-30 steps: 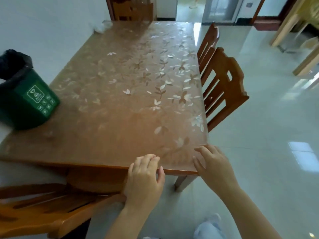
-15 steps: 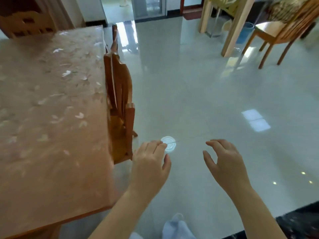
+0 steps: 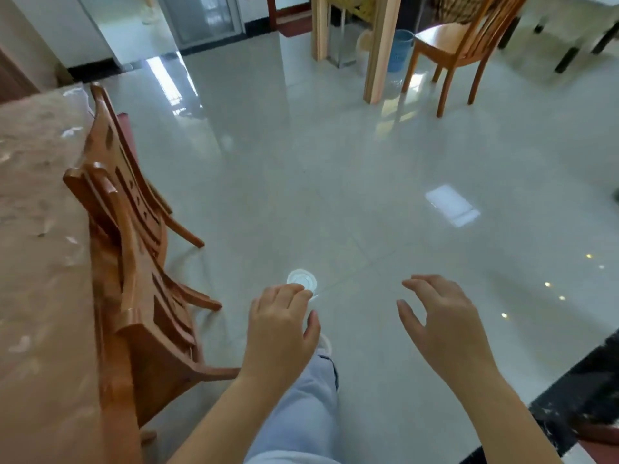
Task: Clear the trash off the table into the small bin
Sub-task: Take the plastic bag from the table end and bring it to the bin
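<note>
Both hands, left hand [image 3: 279,324] and right hand [image 3: 442,321], empty; round clear plastic lid [image 3: 301,280] on floor beside wooden chair [image 3: 134,262], probably remaining trash.

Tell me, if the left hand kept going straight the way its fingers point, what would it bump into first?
Probably the small clear round lid lying on the tiled floor, just beyond the left hand. The fingertips overlap its edge in the picture, but the hand looks well above the floor, so depth is uncertain. Nothing else lies between.
</note>
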Motion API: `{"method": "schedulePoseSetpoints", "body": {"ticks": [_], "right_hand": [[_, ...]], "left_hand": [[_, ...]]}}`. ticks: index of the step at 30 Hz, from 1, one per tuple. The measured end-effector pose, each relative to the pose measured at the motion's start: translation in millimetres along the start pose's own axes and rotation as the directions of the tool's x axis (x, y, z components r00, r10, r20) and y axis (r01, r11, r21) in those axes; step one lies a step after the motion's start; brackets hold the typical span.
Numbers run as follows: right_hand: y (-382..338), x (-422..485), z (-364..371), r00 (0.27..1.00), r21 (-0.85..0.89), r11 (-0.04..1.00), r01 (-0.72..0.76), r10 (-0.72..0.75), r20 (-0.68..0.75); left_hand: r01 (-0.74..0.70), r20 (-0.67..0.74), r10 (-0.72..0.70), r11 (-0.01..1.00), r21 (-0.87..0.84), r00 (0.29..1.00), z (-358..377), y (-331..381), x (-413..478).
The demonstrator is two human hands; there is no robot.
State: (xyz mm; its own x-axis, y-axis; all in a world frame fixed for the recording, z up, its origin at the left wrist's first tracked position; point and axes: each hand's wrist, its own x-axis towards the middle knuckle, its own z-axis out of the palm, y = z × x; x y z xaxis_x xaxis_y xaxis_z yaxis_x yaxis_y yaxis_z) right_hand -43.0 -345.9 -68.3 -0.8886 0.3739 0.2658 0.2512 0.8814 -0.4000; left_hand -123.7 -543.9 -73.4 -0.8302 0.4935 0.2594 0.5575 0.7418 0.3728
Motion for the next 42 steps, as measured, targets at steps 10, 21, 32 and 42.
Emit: {"method": "schedulePoseSetpoints", "body": {"ticks": [10, 21, 32, 42], "right_hand": [[-27.9, 233.8, 60.9, 0.988, -0.072, 0.991, 0.115, -0.107, 0.113], [-89.8, 427.8, 175.2, 0.934, 0.079, 0.960, 0.267, -0.279, 0.226], [-157.9, 699.6, 279.2, 0.842, 0.207, 0.872, 0.444, -0.485, 0.235], [-277.9, 862.4, 383.0, 0.705, 0.315, 0.756, 0.575, -0.652, 0.278]], "left_hand": [[0.016, -0.128, -0.028, 0.995, -0.098, 0.991, 19.7, -69.1, 218.0], [0.301, -0.108, -0.298, 0.953, 0.015, 0.948, 17.3, -200.2, 347.1], [0.497, -0.222, -0.470, 0.864, 0.080, 0.854, 5.4, -331.0, 570.1], [0.644, -0.274, -0.607, 0.762, 0.067, 0.746, -13.0, -472.6, 690.9]]}}
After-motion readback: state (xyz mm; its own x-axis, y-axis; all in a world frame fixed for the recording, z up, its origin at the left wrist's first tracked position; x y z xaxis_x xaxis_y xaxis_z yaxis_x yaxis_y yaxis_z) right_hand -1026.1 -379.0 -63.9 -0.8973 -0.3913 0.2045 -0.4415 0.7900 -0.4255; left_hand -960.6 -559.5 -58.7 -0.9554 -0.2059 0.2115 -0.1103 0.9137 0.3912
